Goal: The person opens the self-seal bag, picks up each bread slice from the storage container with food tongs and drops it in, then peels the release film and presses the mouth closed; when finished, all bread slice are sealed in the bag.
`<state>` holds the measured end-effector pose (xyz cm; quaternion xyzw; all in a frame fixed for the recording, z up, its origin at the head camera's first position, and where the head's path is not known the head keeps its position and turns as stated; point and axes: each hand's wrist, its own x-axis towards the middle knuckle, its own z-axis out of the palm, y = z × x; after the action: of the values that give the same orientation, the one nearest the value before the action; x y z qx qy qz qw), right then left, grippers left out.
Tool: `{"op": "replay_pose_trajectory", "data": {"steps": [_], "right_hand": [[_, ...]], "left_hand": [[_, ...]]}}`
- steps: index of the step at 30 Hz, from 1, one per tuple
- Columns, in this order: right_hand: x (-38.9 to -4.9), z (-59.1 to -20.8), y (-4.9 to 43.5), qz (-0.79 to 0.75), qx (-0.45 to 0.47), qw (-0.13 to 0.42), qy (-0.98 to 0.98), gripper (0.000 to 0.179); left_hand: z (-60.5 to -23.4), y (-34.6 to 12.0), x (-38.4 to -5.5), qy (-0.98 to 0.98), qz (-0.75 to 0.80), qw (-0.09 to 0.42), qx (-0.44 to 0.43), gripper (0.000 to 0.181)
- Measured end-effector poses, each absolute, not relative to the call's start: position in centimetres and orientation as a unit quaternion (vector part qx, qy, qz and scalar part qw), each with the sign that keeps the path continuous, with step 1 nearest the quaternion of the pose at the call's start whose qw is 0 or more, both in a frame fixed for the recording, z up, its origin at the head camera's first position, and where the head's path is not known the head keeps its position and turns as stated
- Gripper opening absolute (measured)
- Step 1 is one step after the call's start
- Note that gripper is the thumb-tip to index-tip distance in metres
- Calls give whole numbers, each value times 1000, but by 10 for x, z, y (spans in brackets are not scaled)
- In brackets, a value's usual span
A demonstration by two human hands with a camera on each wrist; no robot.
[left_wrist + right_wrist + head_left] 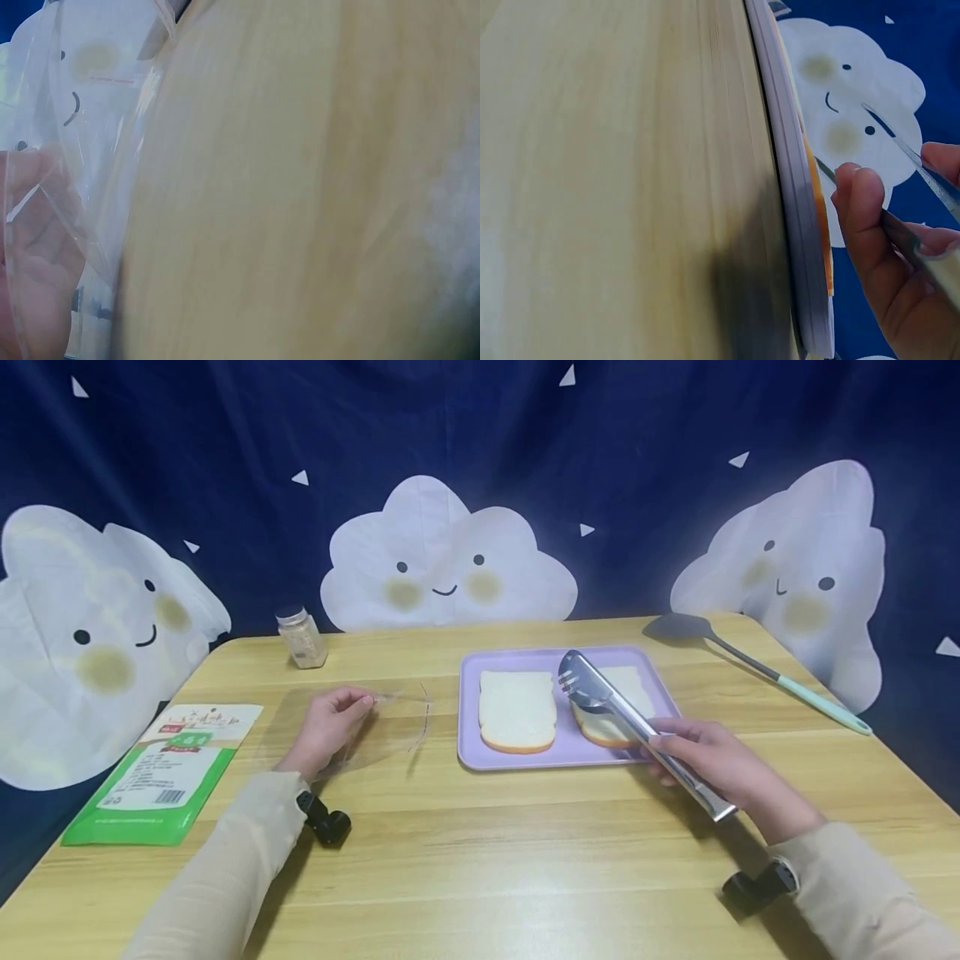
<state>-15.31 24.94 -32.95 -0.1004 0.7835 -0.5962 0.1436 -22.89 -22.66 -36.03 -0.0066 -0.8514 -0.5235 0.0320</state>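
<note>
Between thumb and fingers, my left hand pinches a clear plastic bag held just over the table; in the left wrist view the film of the bag spreads past the fingers. My right hand grips metal tongs, their heads over the right-hand bread slice. In the right wrist view the two arms of the tongs stand apart. Whether the heads touch that slice I cannot tell. Another bread slice lies at the left of the purple tray.
A green and white packet lies at the left edge of the table. Behind my left hand stands a small jar. A spatula with a mint handle lies at the back right. A cloud-patterned curtain hangs behind the table.
</note>
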Motion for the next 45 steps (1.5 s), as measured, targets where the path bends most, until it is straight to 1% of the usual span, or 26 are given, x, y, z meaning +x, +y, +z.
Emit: {"op": "replay_pose_trajectory", "data": {"steps": [4, 12, 22, 31, 36, 42, 45], "right_hand": [[-152, -328, 243, -574, -100, 149, 799, 49], [-149, -322, 230, -516, -102, 142, 839, 43], [-152, -321, 213, -521, -89, 158, 834, 43], [-158, -334, 205, -599, -54, 172, 781, 56], [-161, -338, 199, -624, -53, 182, 758, 57], [-164, -341, 196, -667, -34, 192, 719, 54], [-165, -342, 194, -685, -27, 188, 704, 55]], "left_hand": [[-362, -226, -228, -849, -527, 27, -4, 28], [-363, -227, -230, -849, -528, 25, -3, 28], [-362, -228, -227, -854, -520, 29, -1, 28], [-365, -230, -226, -852, -524, 26, -5, 27], [-364, -229, -226, -854, -520, 23, -2, 28], [-361, -228, -228, -855, -518, 19, 2, 28], [-360, -228, -229, -856, -517, 18, 3, 28]]}}
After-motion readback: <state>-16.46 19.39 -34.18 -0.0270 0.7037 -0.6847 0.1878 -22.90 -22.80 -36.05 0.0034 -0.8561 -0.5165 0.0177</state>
